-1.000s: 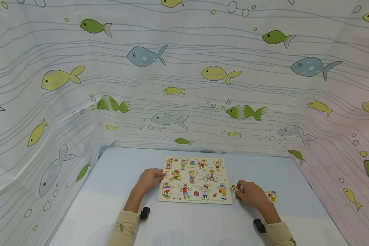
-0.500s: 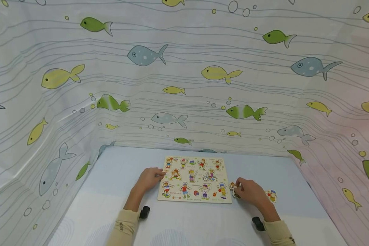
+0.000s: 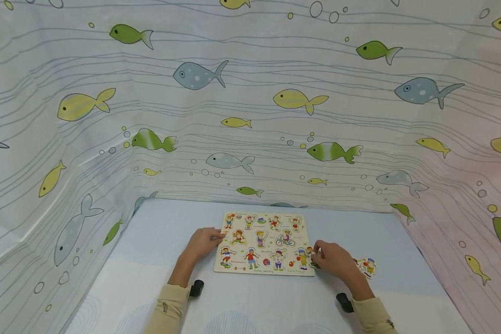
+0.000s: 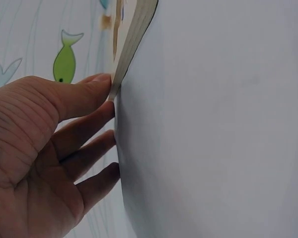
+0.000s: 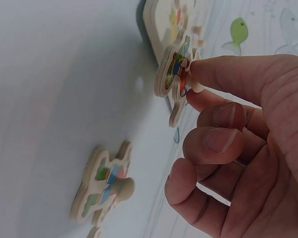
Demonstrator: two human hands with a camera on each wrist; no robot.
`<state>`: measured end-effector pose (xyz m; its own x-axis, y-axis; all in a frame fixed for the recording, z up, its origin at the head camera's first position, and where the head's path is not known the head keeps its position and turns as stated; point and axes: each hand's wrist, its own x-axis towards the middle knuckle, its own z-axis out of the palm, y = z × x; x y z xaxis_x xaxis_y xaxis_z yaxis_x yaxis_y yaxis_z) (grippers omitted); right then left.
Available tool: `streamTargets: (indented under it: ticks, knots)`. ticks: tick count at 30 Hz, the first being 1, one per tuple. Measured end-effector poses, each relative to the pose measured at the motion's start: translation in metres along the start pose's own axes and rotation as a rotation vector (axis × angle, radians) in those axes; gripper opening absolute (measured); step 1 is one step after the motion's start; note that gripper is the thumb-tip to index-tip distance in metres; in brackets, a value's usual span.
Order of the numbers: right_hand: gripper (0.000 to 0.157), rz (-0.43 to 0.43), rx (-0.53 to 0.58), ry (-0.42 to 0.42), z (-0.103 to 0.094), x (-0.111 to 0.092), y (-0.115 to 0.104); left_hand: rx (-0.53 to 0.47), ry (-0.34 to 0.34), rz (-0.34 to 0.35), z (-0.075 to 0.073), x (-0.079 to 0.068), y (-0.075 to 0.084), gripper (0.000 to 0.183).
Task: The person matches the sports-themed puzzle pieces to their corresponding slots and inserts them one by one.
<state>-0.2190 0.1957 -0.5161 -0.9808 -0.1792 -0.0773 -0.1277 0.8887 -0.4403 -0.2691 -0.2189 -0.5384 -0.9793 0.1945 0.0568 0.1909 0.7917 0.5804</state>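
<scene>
A wooden puzzle board printed with children playing sports lies on the table, its shapes mostly filled. At its left edge, my left hand has thumb and forefinger holding the rim; in the left wrist view the thumb tip meets the board's edge and the other fingertips touch the table. My right hand pinches a small figure-shaped puzzle piece by its knob between thumb and forefinger, the other fingers curled loosely. That piece is raised off the table, tilted, and overlaps the board's right edge in the head view.
Another figure piece lies right of my right hand, with part of a further one beside it mostly hidden by the wrist. The right wrist view shows a knobbed piece on the table. A fish-patterned curtain closes off the back and sides.
My right hand has moved left with the puzzle piece, from beside the board to over its right edge. More of the pieces behind that hand shows. The left hand has stayed put.
</scene>
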Motion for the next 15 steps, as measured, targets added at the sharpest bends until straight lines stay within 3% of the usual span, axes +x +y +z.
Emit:
streamTargets:
  ticks: [8,15]
  knots:
    - [0.014,-0.062,-0.011,0.016,0.003,0.008,-0.013,0.013,0.008,0.009,-0.001,0.002,-0.001,0.020]
    - [0.011,-0.118,-0.015,0.020,0.012,0.013,-0.030,0.016,-0.003,-0.022,0.001,0.002,-0.001,0.020]
